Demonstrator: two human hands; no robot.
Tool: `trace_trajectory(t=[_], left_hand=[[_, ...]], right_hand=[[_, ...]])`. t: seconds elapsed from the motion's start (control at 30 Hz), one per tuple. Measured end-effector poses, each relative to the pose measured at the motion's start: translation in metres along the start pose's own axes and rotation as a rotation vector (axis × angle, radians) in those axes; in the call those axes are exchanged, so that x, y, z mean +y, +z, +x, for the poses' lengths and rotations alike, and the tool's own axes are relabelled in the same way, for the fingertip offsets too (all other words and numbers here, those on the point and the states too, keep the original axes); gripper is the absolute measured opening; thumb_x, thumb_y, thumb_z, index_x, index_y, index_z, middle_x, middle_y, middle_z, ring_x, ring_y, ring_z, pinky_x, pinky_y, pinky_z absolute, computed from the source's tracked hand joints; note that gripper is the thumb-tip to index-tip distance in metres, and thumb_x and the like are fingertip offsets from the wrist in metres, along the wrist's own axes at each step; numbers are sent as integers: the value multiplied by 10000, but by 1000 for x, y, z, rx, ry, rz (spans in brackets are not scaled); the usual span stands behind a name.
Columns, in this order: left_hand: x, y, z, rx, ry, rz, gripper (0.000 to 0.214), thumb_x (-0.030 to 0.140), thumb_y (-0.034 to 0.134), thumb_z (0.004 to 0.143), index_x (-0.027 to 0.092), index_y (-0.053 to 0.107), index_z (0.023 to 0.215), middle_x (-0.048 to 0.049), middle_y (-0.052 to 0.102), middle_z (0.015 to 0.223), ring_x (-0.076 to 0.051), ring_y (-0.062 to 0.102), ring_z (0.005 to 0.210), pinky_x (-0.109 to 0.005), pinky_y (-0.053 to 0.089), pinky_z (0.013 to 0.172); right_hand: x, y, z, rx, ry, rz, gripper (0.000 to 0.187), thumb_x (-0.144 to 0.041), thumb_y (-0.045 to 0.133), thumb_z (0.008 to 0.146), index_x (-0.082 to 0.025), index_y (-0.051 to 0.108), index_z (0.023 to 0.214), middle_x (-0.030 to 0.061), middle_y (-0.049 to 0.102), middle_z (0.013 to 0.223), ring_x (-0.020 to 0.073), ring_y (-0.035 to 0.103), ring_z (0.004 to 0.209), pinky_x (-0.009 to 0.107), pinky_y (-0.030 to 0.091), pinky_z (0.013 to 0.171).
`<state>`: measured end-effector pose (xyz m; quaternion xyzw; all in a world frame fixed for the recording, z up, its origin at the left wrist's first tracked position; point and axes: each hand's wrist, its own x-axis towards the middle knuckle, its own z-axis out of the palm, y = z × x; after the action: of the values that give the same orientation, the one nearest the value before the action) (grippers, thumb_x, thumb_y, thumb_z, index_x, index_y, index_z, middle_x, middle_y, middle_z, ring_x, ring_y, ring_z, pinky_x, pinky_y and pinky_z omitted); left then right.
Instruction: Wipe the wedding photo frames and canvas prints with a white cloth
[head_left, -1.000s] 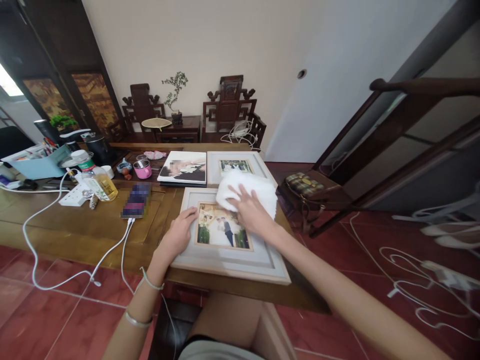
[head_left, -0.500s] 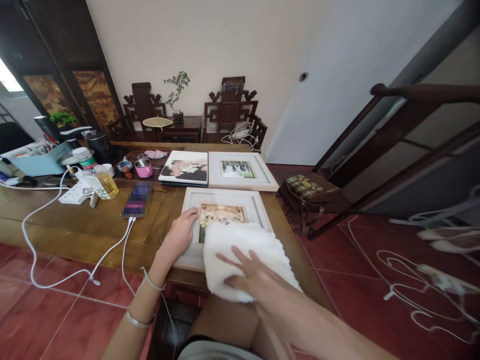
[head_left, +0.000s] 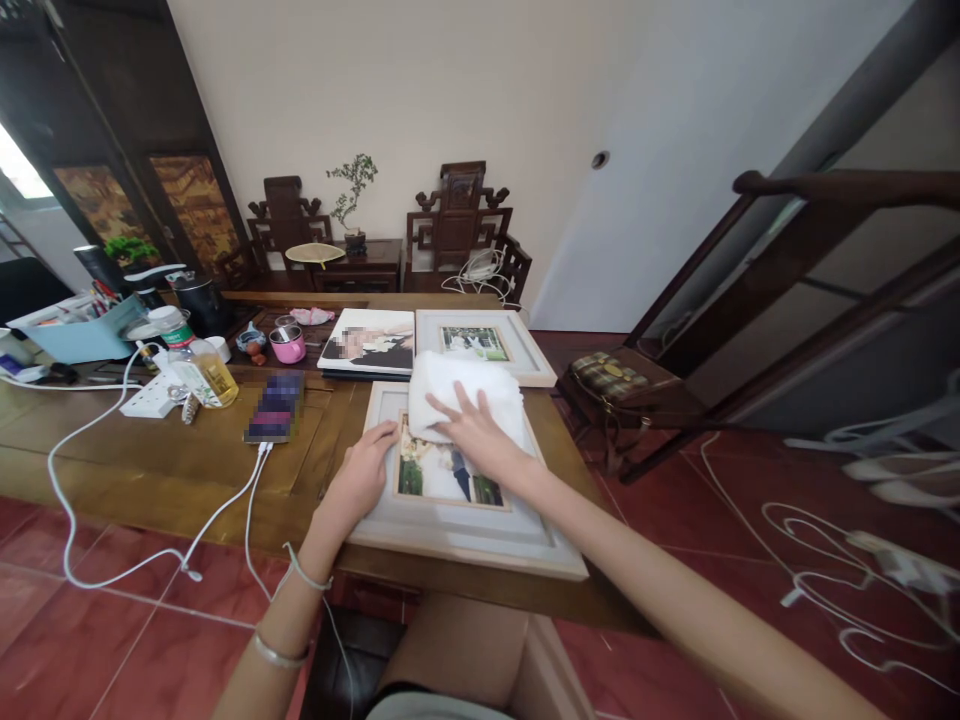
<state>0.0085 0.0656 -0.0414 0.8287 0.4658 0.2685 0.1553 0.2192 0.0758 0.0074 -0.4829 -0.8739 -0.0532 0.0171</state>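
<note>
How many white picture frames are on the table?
2: the near frame lies under the left hand and right hand; the far frame lies behind it, beside a frameless photo.

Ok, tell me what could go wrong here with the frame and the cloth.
1. The near picture frame lies close to the front edge of the table. Only the left hand steadies it, at its left border, so a hard stroke toward the body might slide it off.
2. The right hand presses the white cloth flat on the frame's front, so trapped grit could scratch it.
3. The cloth's far edge lies near the second frame and might nudge it.
</note>
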Motion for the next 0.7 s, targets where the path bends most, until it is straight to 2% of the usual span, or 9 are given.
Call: trace_trajectory(t=[0.1, 0.27, 0.37, 0.47, 0.6, 0.7], left_hand=[[1, 0, 0, 3, -11, 11, 522, -44, 338, 746, 149, 558, 1178, -108, 497, 1334, -207, 439, 1260, -423, 353, 1067], [2, 1, 0, 1, -18, 19, 509, -28, 329, 763, 131, 540, 1199, -117, 496, 1336, -205, 435, 1261, -423, 354, 1065], [3, -1, 0, 6, -11, 4, 487, -10, 329, 785, 130, 537, 1202, -120, 501, 1331, -203, 440, 1258, -424, 355, 1064], [6, -5, -2, 10, 2, -42, 447, 53, 331, 839, 145, 511, 1238, -110, 497, 1338, -198, 436, 1261, -421, 340, 1076], [13, -13, -4, 37, 39, -143, 404, 193, 308, 922, 163, 459, 1295, -76, 465, 1375, -166, 396, 1292, -370, 288, 1113], [16, -16, -4, 75, 20, -183, 427, 270, 280, 948, 151, 402, 1339, -78, 421, 1408, -153, 352, 1320, -348, 250, 1129]], right_hand=[[-22, -9, -23, -137, -14, 72, 712, 159, 337, 628, -175, 559, 1217, 84, 268, 1480, 456, 126, 1324, 698, 211, 976], [-57, -49, -86, -391, -133, 301, 699, 99, 376, 628, -224, 556, 1222, 52, 269, 1483, 414, 112, 1342, 662, 223, 1005], [-63, -55, -104, -424, -157, 382, 748, 89, 382, 582, -257, 550, 1223, 13, 261, 1487, 378, 106, 1355, 641, 221, 1024], [-52, -39, -90, -309, -100, 351, 812, 112, 356, 567, -257, 498, 1276, 21, 233, 1497, 355, 97, 1362, 627, 204, 1036], [-27, -17, -35, -136, 76, 161, 764, 125, 375, 631, -218, 463, 1308, 81, 192, 1505, 388, 127, 1353, 644, 254, 998], [-26, -11, 6, -54, 127, 65, 669, 86, 430, 713, -241, 477, 1295, 72, 179, 1509, 439, 108, 1340, 707, 269, 939]])
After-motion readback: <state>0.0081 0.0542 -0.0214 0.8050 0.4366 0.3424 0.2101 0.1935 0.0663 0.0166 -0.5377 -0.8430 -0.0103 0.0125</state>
